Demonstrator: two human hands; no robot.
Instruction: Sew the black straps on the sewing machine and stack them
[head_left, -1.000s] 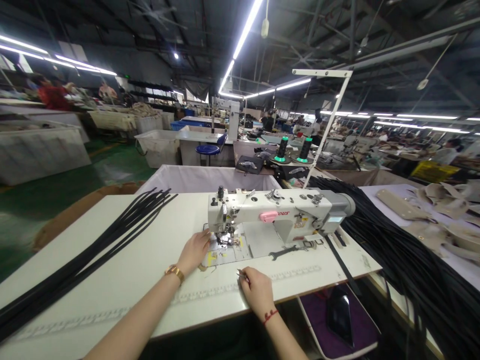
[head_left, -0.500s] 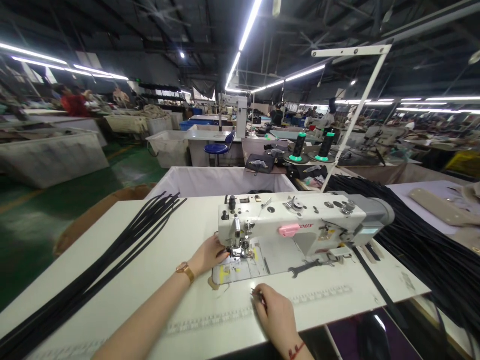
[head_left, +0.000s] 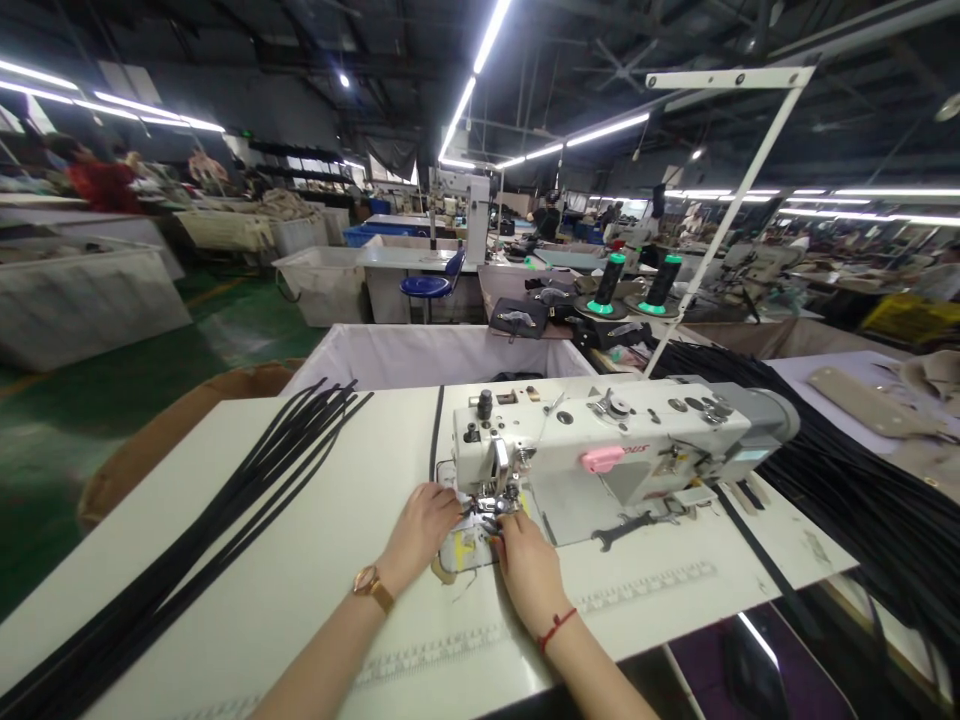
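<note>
My left hand [head_left: 427,520], with a gold watch on its wrist, is closed at the left of the presser foot [head_left: 491,505] of a white sewing machine [head_left: 562,440]. Its fingertips pinch a narrow black strip [head_left: 437,430], whose far part lies on the table behind the hand; the pinched part is mostly hidden. Right in front of the presser foot is my right hand [head_left: 529,560], closed, a red string round its wrist. A small dark metal tool [head_left: 493,527] pokes out of its fingers, too small to name exactly.
Long black strips [head_left: 247,500] lie across the left of the table, and more [head_left: 847,480] are heaped at the right. A wrench [head_left: 622,530] rests by the machine bed. A ruler scale [head_left: 645,588] runs along the front. Behind stand a white-lined bin [head_left: 420,350] and two thread cones [head_left: 609,285].
My right hand has moved up from the table front to the presser foot. My left hand stays beside the needle area. More of the black strip shows behind it, and the view has shifted slightly.
</note>
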